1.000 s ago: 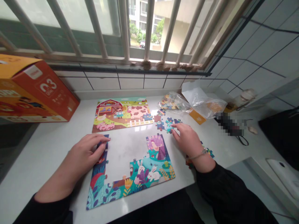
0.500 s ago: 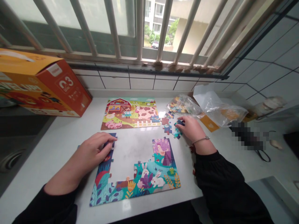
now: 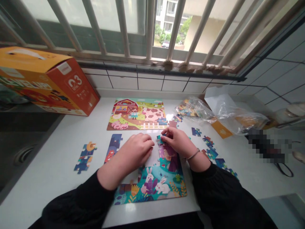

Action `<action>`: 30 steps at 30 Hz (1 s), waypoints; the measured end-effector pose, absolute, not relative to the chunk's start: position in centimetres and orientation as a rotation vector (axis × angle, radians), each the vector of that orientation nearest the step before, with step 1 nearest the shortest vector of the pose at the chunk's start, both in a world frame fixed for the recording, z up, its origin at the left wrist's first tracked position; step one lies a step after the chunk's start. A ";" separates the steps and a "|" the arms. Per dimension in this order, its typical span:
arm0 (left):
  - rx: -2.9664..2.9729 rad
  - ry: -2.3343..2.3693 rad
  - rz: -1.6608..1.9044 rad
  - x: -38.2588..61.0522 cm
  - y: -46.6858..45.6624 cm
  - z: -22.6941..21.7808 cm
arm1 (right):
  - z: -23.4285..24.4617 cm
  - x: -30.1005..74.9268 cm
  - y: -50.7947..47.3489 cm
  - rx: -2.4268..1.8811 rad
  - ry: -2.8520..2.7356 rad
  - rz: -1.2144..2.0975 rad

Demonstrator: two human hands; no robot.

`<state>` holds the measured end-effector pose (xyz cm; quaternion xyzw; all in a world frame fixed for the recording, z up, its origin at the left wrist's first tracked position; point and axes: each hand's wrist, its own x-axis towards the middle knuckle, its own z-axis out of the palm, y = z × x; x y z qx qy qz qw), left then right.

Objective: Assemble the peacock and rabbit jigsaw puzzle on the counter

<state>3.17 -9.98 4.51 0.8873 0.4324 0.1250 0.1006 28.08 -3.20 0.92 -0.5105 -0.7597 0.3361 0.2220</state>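
Observation:
My right hand (image 3: 178, 142) pinches a teal puzzle piece (image 3: 159, 139) at the top of the right-hand column of a jigsaw. That jigsaw (image 3: 164, 187) shows white rabbits, plants and a purple bird panel, with an open gap in its middle. My left hand (image 3: 137, 149) hovers palm down across the gap, fingers loosely bent and nothing visible in them. It partly hides the dark blue left strip (image 3: 115, 142) of the jigsaw. Behind both hands lies a farm puzzle (image 3: 135, 116) with a barn and a cow.
Joined loose pieces (image 3: 84, 158) lie at the left, and more pieces (image 3: 211, 152) at the right. A bag of pieces (image 3: 194, 109), clear plastic packaging (image 3: 245, 119) and an orange box (image 3: 54, 84) stand along the back. A barred window rises behind the counter.
My right hand has moved left from the loose pieces to the jigsaw's right column, carrying a teal piece. My left hand has left the left strip and moved right over the gap.

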 end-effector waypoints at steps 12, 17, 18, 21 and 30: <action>2.682 1.111 0.431 4.9 -12.1 1.5 | 0.4 28.5 -2.8 -1.449 -2.212 0.697; 2.634 1.118 0.355 4.7 -11.8 1.1 | 0.3 28.6 -2.4 -1.419 -2.235 0.651; 2.625 1.119 0.347 4.7 -11.8 1.0 | 0.3 28.6 -2.4 -1.409 -2.241 0.644; 2.612 1.134 0.355 4.7 -11.9 1.0 | 0.3 28.7 -2.3 -1.364 -2.273 0.587; 2.568 1.174 0.419 4.6 -11.8 1.0 | 0.2 28.9 -2.3 -1.266 -2.330 0.538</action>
